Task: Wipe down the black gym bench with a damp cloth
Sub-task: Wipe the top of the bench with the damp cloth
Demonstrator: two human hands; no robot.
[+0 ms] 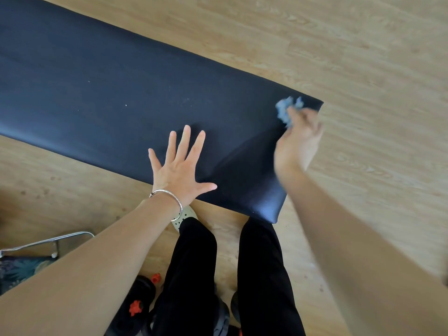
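Pale wood-plank floor (363, 57) runs all round. Low on the left, a chrome tube frame (48, 241) sits above a dark leaf-patterned cushion (21, 270). Nearby are black trousers (264, 275), a cream perforated clog (184, 218) and a black clog with orange-red charms (143, 289).

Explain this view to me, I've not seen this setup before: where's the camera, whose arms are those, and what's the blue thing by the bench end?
There is no machine here: a person works with bare hands, and the one camera sits on their head, looking forward and down, so the arms reach in from below. The long dark pad is the black gym bench, over a wooden floor. The left hand, a silver bangle at its wrist, lies spread flat on the bench near its closer edge. The right hand, blurred, grips a crumpled blue cloth at the far corner of the bench's end.
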